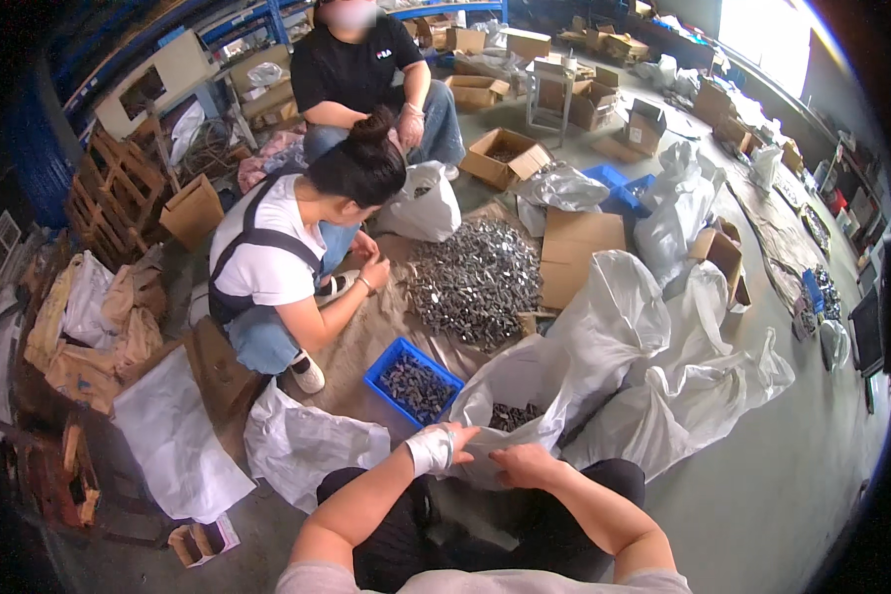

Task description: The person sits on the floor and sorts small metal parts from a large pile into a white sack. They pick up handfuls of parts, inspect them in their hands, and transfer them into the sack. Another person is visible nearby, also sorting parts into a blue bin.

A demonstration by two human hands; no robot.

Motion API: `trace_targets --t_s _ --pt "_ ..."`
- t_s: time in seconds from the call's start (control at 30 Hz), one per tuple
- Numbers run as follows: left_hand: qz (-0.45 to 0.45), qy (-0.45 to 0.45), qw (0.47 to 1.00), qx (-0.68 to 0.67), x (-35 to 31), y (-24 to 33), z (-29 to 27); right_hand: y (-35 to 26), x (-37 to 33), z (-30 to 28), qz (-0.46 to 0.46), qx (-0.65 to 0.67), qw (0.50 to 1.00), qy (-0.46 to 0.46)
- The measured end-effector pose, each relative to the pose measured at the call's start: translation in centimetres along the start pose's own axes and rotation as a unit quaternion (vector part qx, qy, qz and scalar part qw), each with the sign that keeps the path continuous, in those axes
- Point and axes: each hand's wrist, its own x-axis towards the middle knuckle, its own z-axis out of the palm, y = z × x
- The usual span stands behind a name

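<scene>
Head view, left hand (452,443): wrapped in white bandage at the wrist, fingers curled over the near rim of the white woven sack (525,391), pinching it.
Head view, right hand (527,465): fingers closed on the sack fabric just beside the left hand.
Sack: open-mouthed, resting against the person's knees, small dark metal parts (513,414) visible inside.
Blue crate (413,381): just left of the sack, holding similar parts.
Parts pile (473,280): on the floor beyond, near a crouching co-worker (287,257).
Handling judgement: keeping both grips near together on the rim should hold the mouth open without spilling.
</scene>
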Motion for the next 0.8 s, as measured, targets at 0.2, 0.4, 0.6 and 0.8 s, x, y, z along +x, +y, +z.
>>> trace_targets --t_s 0.2,0.4,0.6,0.8 --pt "0.019 0.034 0.999 -0.022 0.2 -0.6 0.0 1.1 1.0 0.1 0.031 0.017 0.999 -0.013" --pt "-0.023 0.064 0.997 -0.045 1.0 -3.0 -1.2 2.7 1.9 0.2 0.091 0.025 0.98 0.177" --pt "-0.108 0.04 0.992 -0.054 0.0 -4.3 -0.4 5.7 2.6 1.9 0.114 -0.07 0.974 0.184" --pt "-0.202 0.065 0.975 -0.06 -3.2 -5.3 1.2 4.3 1.6 3.1 0.09 -0.092 0.989 0.068"
